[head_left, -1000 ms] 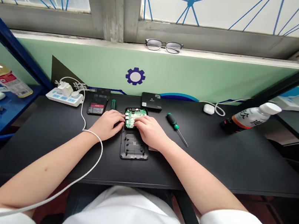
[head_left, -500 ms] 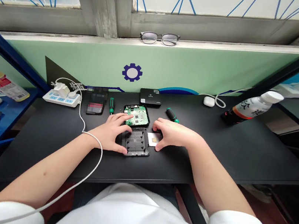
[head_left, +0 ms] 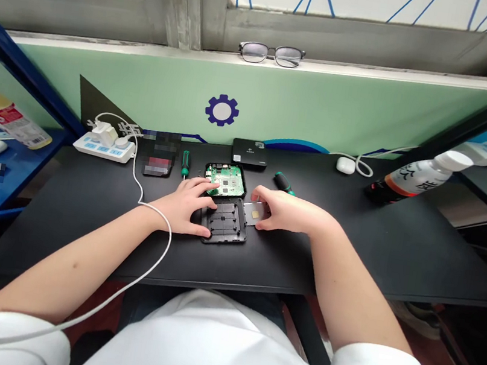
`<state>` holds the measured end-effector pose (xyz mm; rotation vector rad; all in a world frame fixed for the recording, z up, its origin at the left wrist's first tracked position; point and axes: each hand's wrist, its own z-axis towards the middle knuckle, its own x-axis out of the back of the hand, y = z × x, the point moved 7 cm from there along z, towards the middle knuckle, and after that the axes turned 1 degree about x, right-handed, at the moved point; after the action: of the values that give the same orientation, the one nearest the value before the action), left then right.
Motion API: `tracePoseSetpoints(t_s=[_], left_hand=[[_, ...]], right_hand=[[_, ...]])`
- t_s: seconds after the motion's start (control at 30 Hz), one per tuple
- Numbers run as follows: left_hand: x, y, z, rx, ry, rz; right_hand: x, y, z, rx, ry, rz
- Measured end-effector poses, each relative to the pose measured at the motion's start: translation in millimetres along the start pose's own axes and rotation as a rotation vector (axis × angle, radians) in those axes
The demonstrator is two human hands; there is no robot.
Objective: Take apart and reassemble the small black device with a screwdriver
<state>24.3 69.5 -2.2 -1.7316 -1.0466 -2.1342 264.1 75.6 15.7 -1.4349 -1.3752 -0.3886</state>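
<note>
A black plastic cover (head_left: 224, 223) lies on the desk, its ribbed inside facing up. My left hand (head_left: 185, 205) touches its left side with fingers spread, the thumb low and a finger near the upper corner. At the cover's right edge, my right hand (head_left: 285, 210) pinches a thin silvery plate (head_left: 253, 213) with a small yellowish square on it. The hand hides the plate's right end. Just behind the cover is an open black case with a green circuit board (head_left: 226, 181), near my left fingertips.
Two green-and-black screwdrivers, one left (head_left: 185, 163) and one right (head_left: 283, 182), flank the board. Behind are a black box (head_left: 250, 154) and power strip (head_left: 105, 147). A bottle (head_left: 415, 178) stands right. A white cable (head_left: 162, 256) crosses my left forearm.
The whole view has shifted slightly, so things sit higher in the picture. The silvery plate now looks greyer, its angle slightly altered in my right hand. My left hand stays at the cover.
</note>
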Motion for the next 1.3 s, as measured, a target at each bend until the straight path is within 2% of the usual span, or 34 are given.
tracePoseSetpoints(t_s=[0.13, 0.23, 0.37, 0.43, 0.53, 0.67, 0.8, 1.13, 1.23, 1.3], left_hand=[[-1.4, -2.3, -0.1, 0.009, 0.010, -0.026], [-1.2, -2.8, 0.3, -0.001, 0.022, -0.042], [-0.8, -3.2, 0.5, -0.010, 0.024, -0.019], [-1.2, -4.1, 0.5, -0.012, 0.016, 0.004], [-1.0, -6.3, 0.4, -0.012, 0.022, 0.022], [-0.3, -9.1, 0.5, 0.002, 0.045, -0.001], [-0.3, -8.9, 0.9, 0.008, 0.043, -0.011], [2.9, -1.0, -1.3, -0.063, 0.073, 0.026], [12.1, 0.7, -1.6, -0.071, 0.154, 0.058], [21.0, -4.8, -1.5, -0.007, 0.245, 0.087]], right_hand=[[7.7, 5.9, 1.8, 0.103, 0.115, -0.065], [18.8, 10.0, 0.0, 0.149, 0.247, -0.117], [26.9, -5.6, -4.9, 0.279, 0.401, -0.011], [18.3, -25.8, -4.7, 0.405, 0.371, 0.028], [-4.5, -57.2, -0.5, 0.551, 0.281, -0.085], [-24.6, -80.3, 5.0, 0.641, 0.253, -0.203], [-29.4, -83.5, 7.9, 0.635, 0.242, -0.254], [-26.5, -72.8, 8.5, 0.626, 0.234, -0.256], [-6.1, -58.7, 9.1, 0.563, 0.399, -0.211], [16.0, -34.4, 11.4, 0.372, 0.579, -0.179]])
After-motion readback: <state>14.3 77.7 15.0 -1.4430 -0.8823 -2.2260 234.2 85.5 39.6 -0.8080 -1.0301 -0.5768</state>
